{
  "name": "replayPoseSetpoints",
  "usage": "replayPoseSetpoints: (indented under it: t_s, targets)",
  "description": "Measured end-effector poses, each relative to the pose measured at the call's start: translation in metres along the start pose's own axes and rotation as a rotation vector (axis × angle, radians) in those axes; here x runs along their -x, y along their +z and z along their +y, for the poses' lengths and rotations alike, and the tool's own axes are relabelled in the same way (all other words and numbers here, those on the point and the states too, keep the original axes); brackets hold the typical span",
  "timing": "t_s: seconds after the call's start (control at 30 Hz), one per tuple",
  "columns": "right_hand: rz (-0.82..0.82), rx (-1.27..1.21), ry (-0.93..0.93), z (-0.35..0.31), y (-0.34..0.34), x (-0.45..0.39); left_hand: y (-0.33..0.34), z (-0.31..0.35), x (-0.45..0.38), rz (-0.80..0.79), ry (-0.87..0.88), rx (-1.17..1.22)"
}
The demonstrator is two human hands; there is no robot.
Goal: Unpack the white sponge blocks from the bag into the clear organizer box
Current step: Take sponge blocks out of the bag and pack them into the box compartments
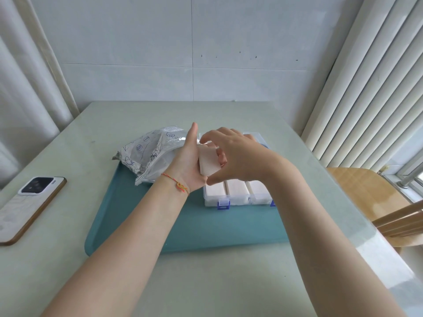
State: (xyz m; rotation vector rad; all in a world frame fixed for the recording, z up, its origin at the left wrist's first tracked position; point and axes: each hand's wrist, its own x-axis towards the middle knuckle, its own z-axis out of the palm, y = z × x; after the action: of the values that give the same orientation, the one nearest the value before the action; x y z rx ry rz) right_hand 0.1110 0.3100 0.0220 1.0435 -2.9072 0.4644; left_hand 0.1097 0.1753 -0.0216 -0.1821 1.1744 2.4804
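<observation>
White sponge block [208, 161] is sitting between both hands, above the box's left end. Left hand [190, 163] is cupping it from the left w/ palm facing right, thumb up, fingers hidden behind the block, so it's holding, not clenched. Right hand [238, 156] is arching over from the right, fingertips curling onto the block's far/right edge, thumb reaching under toward the left palm; looks like a shared grip, tho the exact contact is partly hidden.

Key relation: box [229, 197] is lying directly below & just right of the hands, on the teal tray [194, 225]. Block's long axis is running roughly near-to-far, tilted, approx. matching the blocks already lying in the box, which are running the same way side by side. So the coming move is prob. a short drop down & slightly right, w/ the right hand nearer the open slot; which slot is free I can't tell, as the hands are covering the box's far part.

Bag [148, 154] is lying crumpled just left of the left hand. Phone [27, 202] is resting well left on the tabletop [68, 143].
</observation>
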Motion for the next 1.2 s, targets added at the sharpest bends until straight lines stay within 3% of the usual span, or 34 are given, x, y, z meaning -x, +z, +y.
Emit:
replayPoseSetpoints:
  t_s: [0.43,0.73,0.9,1.03,1.2]
  targets:
    - [0.061,0.186,0.022,0.0,-0.003,0.019,0.017,-0.008,0.018,-0.018,0.072,-0.183]
    - [0.06,0.11,0.055,0.003,-0.009,0.037,0.039,-0.018,0.031,-0.097,0.119,-0.258]
    - [0.154,0.088,0.031,0.01,-0.012,0.043,0.045,-0.024,0.031,-0.123,0.13,-0.291]
    - [0.027,-0.155,0.074,0.021,-0.024,0.057,0.049,-0.028,0.031,-0.099,0.13,-0.387]
    - [0.082,-0.545,0.153,0.042,-0.029,0.065,0.051,-0.031,0.028,-0.286,0.099,-0.464]
